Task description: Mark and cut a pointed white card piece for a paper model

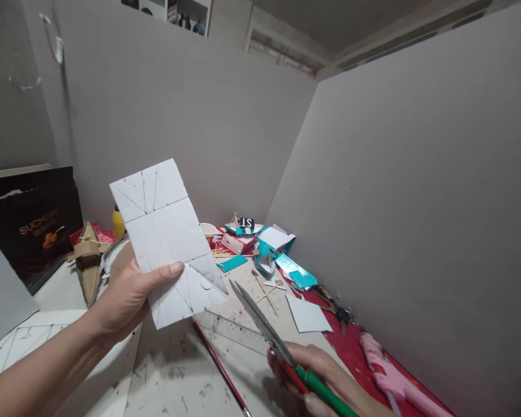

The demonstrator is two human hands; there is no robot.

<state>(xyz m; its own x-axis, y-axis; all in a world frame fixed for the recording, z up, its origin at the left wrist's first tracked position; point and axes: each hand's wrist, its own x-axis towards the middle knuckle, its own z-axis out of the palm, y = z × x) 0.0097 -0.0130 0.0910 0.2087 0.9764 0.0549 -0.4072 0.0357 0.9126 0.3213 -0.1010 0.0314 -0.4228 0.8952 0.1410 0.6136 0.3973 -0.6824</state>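
We hold the pencil-lined white card (167,243) above the cluttered desk (169,370), our left hand (125,298) pinching its lower left edge, thumb on the face. Our right hand (316,376) is closed around the handles of the scissors (264,324), blade tips just beside the card's bottom corner. Held by one edge, the card could, we judge, twist off its lines under the blades, and the thumb lies near their path.

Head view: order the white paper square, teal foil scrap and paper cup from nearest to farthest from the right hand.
1. White paper square, just ahead of the right hand.
2. Teal foil scrap, farther back.
3. Paper cup, at the far end, leftward.
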